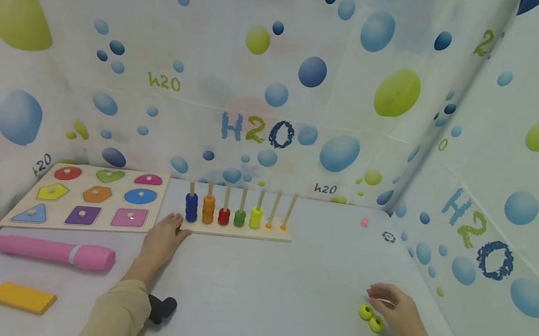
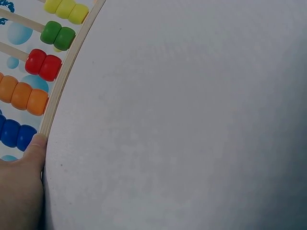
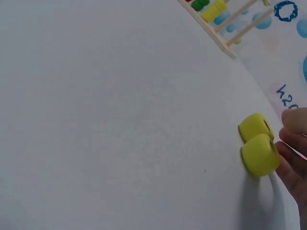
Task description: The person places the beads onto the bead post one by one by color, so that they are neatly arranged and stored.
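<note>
Two bare hands are seen: the left hand at lower centre, the right hand at lower right. Tan long sleeves are worn, ending at the wrists. A black wrist-mounted device is seen beside the left sleeve.

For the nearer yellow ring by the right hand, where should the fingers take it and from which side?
Probably pinch the nearer yellow ring across its rounded outer rim with the right hand, coming from above and the right. It lies against the other yellow ring, so that side is blocked, and its hole looks too small for a fingertip.
</note>
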A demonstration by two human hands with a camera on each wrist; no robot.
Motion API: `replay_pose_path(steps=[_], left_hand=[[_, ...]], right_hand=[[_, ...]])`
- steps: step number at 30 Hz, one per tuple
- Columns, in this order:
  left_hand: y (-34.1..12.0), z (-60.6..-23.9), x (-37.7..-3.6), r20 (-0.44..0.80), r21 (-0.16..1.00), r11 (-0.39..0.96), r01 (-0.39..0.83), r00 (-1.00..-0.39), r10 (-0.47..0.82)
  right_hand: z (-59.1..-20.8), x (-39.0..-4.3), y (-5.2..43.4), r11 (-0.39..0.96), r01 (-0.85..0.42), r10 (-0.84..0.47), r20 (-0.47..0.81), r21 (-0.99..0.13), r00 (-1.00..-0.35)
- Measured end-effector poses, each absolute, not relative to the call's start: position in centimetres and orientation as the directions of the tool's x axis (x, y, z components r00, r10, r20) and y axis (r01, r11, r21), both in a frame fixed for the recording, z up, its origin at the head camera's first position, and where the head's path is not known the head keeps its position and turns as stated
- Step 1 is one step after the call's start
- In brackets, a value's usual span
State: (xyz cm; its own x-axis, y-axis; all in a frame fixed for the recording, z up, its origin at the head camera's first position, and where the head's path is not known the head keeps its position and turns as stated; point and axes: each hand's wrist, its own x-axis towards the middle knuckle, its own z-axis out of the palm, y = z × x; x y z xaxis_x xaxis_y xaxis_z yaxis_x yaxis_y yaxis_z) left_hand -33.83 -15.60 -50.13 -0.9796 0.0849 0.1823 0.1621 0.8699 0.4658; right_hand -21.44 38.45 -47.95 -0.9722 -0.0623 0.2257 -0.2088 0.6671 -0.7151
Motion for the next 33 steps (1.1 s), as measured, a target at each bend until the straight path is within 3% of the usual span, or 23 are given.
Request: replay_pose_path(steps=[6,14,20,24,33], left_hand=[[-15.7,-50.0,-33.9,0.201,0.462,0.869,0.176,-0.975,0.09],[-15.9,-50.2,-33.8,0.197,0.472,0.865,0.169,-0.977,0.084],[-15.6,-50.4,-33.7,0.182,0.472,0.865,0.168,-0.979,0.091],[-15.6,-50.6,-33.8,0.192,0.472,0.866,0.167,-0.978,0.084],[-15.6,-50.8,-33.9,0.202,0.473,0.865,0.168,-0.976,0.079]], right_hand=[[-48.2,-19.1,38.7,0.674,-0.123,-0.027,0.143,-0.728,-0.989],[-48.3,-18.1,37.9,0.711,-0.199,-0.082,0.201,-0.675,-0.976],[-48.5,-17.6,37.8,0.781,-0.077,0.005,0.13,-0.619,-0.992],[-48.7,-17.5,38.0,0.825,-0.052,0.038,0.148,-0.563,-0.988],[-47.2,-19.4,38.7,0.786,-0.276,-0.069,0.365,-0.554,-0.928]])
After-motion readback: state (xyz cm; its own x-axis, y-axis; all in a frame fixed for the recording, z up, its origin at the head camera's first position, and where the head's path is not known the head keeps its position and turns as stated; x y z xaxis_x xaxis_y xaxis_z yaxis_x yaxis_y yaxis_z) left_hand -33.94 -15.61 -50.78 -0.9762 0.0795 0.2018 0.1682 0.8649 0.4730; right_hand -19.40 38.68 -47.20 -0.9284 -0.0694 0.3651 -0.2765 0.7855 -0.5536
